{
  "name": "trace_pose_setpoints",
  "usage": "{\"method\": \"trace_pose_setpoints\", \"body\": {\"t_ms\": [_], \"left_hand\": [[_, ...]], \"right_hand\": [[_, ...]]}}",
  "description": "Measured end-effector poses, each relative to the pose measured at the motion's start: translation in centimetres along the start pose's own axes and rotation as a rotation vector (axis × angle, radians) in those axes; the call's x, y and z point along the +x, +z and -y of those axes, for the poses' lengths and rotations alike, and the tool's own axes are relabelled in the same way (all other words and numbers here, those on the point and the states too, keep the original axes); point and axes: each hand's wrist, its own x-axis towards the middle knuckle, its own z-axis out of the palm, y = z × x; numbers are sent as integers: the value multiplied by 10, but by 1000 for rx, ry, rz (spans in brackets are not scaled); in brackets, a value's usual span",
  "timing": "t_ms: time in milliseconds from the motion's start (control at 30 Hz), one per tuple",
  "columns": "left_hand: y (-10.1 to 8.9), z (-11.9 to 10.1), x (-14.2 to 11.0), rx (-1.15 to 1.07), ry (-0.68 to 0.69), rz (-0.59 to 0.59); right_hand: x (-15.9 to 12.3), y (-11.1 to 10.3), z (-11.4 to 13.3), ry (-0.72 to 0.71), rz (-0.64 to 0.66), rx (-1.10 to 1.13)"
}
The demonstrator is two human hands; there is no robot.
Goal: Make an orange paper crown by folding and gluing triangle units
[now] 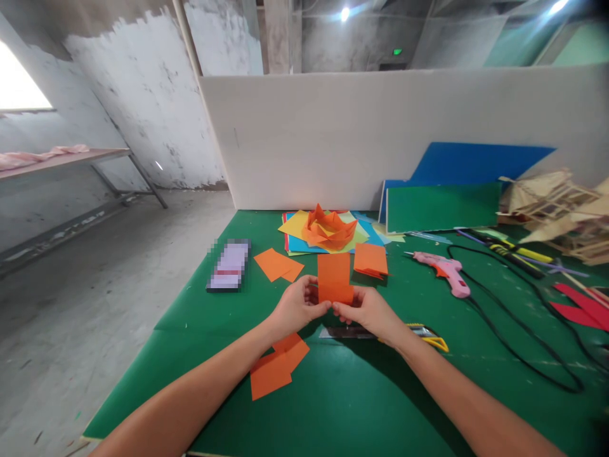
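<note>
Between my two hands an orange sheet of paper (333, 270) is held up, its lower part folded over toward me. My left hand (304, 299) pinches its lower left corner, thumb in front. At the lower right corner, my right hand (364, 307) grips the fold with thumb and fingers. Just behind stands a small stack of orange paper pieces (371, 259). More orange squares (272, 264) lie to the left, and other orange squares (271, 374) lie near my left forearm. Beneath my right hand rests a yellow utility knife (431, 339), partly hidden by the wrist.
A folded orange paper shape (328, 228) sits on coloured sheets (295, 244) at the back. A phone (229, 266) lies left on the green table (361, 406). To the right are a pink glue gun (445, 270) with its black cord, red strips (580, 308) and wooden models (566, 212).
</note>
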Motion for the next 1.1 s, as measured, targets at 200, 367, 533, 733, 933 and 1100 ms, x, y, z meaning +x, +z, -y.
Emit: {"method": "trace_pose_setpoints", "body": {"t_ms": [200,367,533,733,933,1100], "left_hand": [[-3,-2,3,8,16,32],[-10,1,6,36,-12,24],[-22,5,8,125,-32,-9],[-31,2,10,352,182,-139],[-20,10,5,757,450,29],[-17,18,5,864,430,33]], "right_hand": [[3,-13,-1,11,-4,-33],[5,-24,-4,33,-41,-85],[6,-32,-10,-21,-107,-192],[8,-36,-17,-8,-82,-411],[8,-25,-17,-5,-45,-603],[6,-28,-13,-6,-18,-681]]}}
